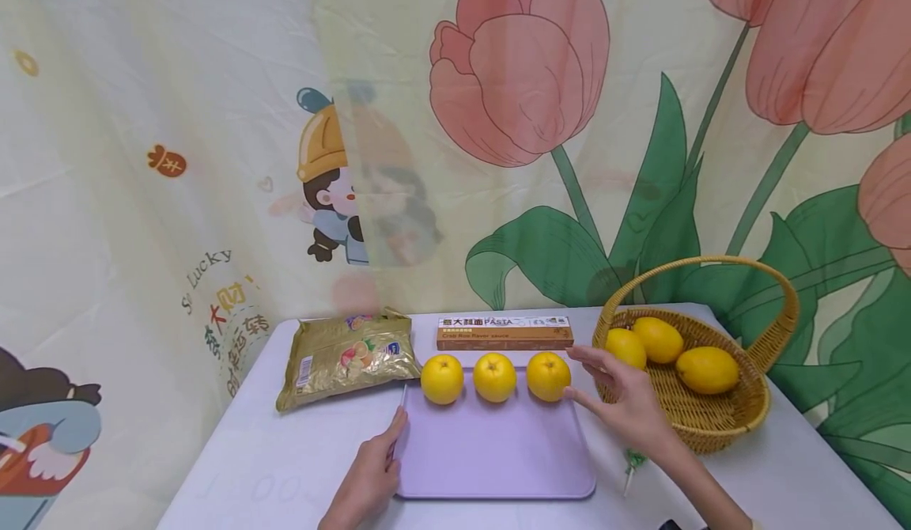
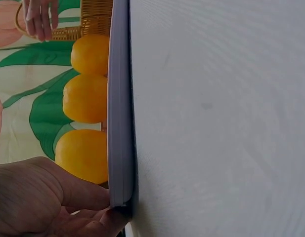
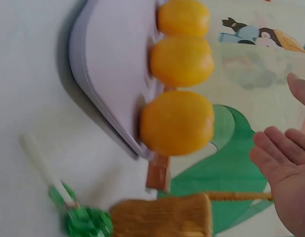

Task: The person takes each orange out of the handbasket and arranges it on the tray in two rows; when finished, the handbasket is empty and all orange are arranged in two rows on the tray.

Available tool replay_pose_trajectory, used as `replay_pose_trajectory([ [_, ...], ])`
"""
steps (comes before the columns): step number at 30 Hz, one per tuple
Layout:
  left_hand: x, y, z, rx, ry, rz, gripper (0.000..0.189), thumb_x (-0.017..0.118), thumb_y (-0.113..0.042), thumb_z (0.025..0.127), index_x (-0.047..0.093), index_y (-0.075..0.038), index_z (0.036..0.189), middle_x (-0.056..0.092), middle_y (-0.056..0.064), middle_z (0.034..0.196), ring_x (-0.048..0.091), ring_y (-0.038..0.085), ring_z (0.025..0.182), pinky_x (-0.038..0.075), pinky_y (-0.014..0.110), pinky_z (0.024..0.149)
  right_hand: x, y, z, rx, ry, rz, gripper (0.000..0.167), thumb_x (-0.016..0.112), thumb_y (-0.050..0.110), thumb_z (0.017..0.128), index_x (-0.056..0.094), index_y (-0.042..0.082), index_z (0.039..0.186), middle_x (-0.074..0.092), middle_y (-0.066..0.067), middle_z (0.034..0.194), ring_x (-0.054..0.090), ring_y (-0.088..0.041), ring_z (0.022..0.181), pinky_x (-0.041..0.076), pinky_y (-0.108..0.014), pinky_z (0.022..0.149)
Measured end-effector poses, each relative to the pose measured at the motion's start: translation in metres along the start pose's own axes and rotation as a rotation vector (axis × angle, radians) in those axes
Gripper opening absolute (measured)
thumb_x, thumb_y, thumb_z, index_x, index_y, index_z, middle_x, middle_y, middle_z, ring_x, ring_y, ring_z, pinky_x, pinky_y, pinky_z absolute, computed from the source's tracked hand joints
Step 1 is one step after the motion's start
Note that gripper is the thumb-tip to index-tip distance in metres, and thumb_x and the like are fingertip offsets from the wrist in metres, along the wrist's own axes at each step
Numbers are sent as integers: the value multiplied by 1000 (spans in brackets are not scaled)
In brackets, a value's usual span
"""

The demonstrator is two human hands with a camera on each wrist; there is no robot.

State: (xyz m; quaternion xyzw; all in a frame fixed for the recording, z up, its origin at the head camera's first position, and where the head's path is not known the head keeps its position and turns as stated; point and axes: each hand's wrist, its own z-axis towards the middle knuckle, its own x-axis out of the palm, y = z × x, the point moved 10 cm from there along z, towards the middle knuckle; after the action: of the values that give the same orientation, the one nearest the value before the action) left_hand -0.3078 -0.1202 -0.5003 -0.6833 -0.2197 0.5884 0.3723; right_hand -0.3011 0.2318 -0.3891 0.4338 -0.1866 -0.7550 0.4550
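Three round oranges stand in a row along the far edge of a lilac tray (image 1: 494,451): a left orange (image 1: 442,380), a middle orange (image 1: 494,377) and a right orange (image 1: 549,376). My left hand (image 1: 366,471) grips the tray's left rim, thumb on top and fingers underneath, as the left wrist view shows at the tray edge (image 2: 120,148). Beside the right orange, my right hand (image 1: 626,403) is held with fingers spread and nothing in them. In the right wrist view that hand (image 3: 290,168) appears apart from the oranges, palm in sight.
A wicker basket (image 1: 719,427) with several yellow oval fruits (image 1: 708,370) stands at the right. Behind the tray lies a pasta box (image 1: 505,334); a gold foil bag (image 1: 349,360) lies at the left. A green-wrapped lollipop (image 1: 633,460) is between tray and basket.
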Motion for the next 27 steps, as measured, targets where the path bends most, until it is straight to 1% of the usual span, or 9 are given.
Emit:
replay_pose_trajectory([
  [3,0,0,0,4,-3,2,72,59,22,88,39,16,157,33,34,166,39,55,150,39,61,119,-22,7,-1,-57,-13,12,52,86,-7,84,70,1,132,76,-16,128,72,-12,120,55,-12,102],
  [6,-1,-2,-1,13,-10,4,72,59,22,88,39,16,157,34,34,166,39,54,150,37,60,120,-42,1,1,-64,-15,17,49,84,-11,85,71,1,131,76,-17,124,68,3,116,55,-11,101],
  [12,-1,-1,-1,15,-8,6,73,59,22,87,39,16,156,34,34,166,40,54,149,38,61,119,-66,-33,10,20,-1,-33,38,82,-2,91,72,1,128,76,-20,122,66,10,113,54,-7,98],
  [14,-1,-1,-1,15,-11,4,73,59,22,87,39,17,156,34,34,166,40,54,150,38,61,119,-68,-48,15,62,18,-63,37,82,4,93,72,1,129,76,-20,124,71,0,114,54,-7,97],
  [16,-2,-2,-1,16,-12,5,72,59,22,87,39,17,156,34,34,166,40,54,150,37,61,119,-68,-63,18,113,48,-88,39,83,11,95,71,0,131,76,-20,127,73,-17,120,55,-9,99],
  [19,-1,-2,-1,15,-13,-1,72,58,22,87,39,17,156,34,34,166,39,54,150,37,62,120,-65,-81,23,182,109,-121,45,81,18,97,69,-1,136,73,-22,132,68,-41,127,60,-28,104],
  [20,-1,-2,-1,17,-13,-4,72,58,22,87,39,17,156,34,34,166,39,54,150,36,62,120,-63,-86,24,200,130,-125,46,80,19,98,68,-1,137,72,-23,134,66,-45,128,60,-35,105],
  [23,-1,-3,-2,24,-14,-17,71,57,23,87,39,17,156,33,35,166,38,55,150,36,60,119,-57,-96,29,220,188,-138,47,79,18,99,66,-2,140,70,-25,138,64,-47,130,56,-53,108],
  [27,-2,-3,-2,34,-19,-21,70,56,22,88,39,17,156,33,35,166,39,55,150,37,59,118,-51,-102,34,194,247,-146,48,79,10,98,65,-4,141,68,-26,139,63,-49,130,53,-57,110],
])
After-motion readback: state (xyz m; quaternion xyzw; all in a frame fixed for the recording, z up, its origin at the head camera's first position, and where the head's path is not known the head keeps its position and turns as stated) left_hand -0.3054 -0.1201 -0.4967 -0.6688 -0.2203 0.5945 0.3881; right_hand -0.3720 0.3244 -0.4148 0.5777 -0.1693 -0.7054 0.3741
